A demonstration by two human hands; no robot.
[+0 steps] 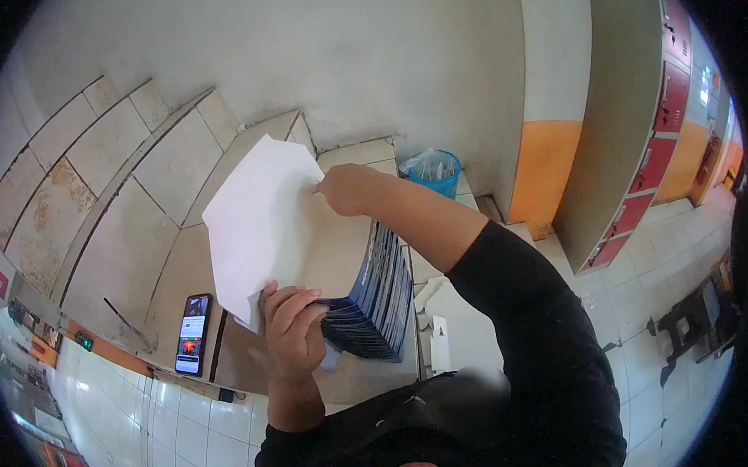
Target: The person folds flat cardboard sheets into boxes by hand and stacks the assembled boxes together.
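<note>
Atop and jutting left of the tall blue-edged paper stack (pixel 381 294), the broad white paper sheet (pixel 258 208) looks light and easily creased, best held by its edges, where the left hand (pixel 293 320) is clamped and the right hand (pixel 347 189) rests, its pinch unclear.

Open passage lies between the phone (pixel 193 334) and left hand (pixel 293 326); the white sheet (pixel 262 220) overhangs its far end, the blue-edged stack (pixel 370 313) bars the right, and the right forearm (pixel 429 219) crosses beyond.

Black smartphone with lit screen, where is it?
In the head view's lower left, the black smartphone lies on the beige tiled ledge, left of the bare left hand.
</note>
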